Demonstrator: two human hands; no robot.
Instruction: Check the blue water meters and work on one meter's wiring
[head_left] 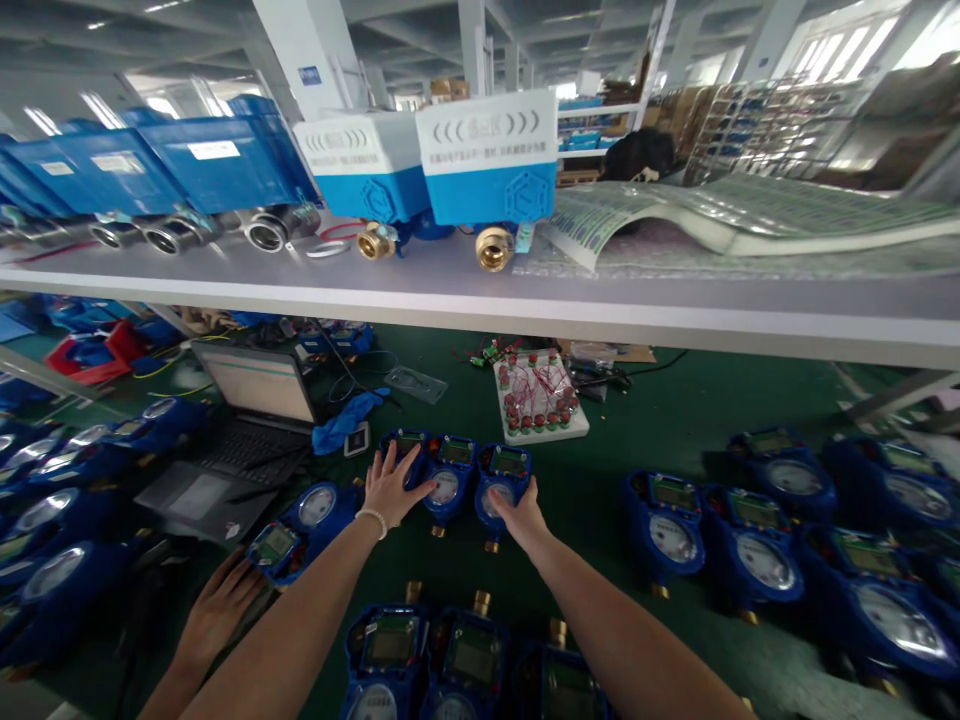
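Note:
Three blue water meters stand side by side on the green table: left (405, 447), middle (448, 480), right (504, 475). My left hand (391, 487), with a bead bracelet at the wrist, lies flat with fingers spread on the left meter and touches the middle one. My right hand (519, 515) grips the lower right side of the right meter, thumb on its face. Another blue meter (300, 525) lies tilted just left of my left forearm.
Another person's hand (219, 608) rests at the lower left near a laptop (247, 420). More blue meters fill the right (750, 545), the left and the near edge (442, 655). A white tray of small red parts (540, 400) sits behind. The shelf (525, 300) overhead carries boxed meters.

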